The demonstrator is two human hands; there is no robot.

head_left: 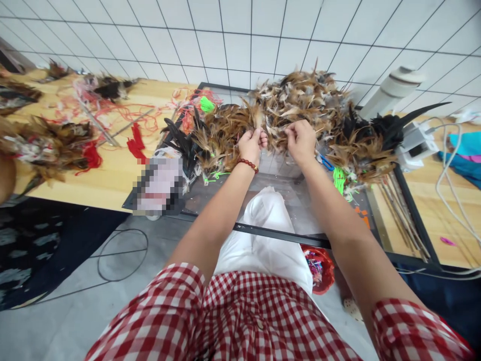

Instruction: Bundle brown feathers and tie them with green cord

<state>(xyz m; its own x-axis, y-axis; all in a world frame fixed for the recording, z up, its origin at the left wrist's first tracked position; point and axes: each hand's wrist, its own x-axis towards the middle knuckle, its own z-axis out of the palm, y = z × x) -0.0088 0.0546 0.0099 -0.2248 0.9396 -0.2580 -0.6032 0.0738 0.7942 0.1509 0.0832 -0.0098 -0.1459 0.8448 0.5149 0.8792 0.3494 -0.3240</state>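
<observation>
My left hand (252, 146), with a beaded bracelet at the wrist, is closed in a pinch. A light brown feather (257, 118) rises from its fingertips. Level with it, my right hand (303, 142) is also pinched; what lies between its fingertips is too small to make out. Right behind both hands spreads a large heap of brown feathers (300, 98). A bunch of feathers (220, 133) lies left of my left hand, and black feathers (379, 128) lie to the right.
Bright green cord (338, 179) and a blue tool (326, 162) lie right of my right hand. Thin sticks (404, 218), a white charger (417, 145) and cables are farther right. Red threads (139, 143) and more feathers (45, 145) cover the left. A red bin (323, 281) stands below.
</observation>
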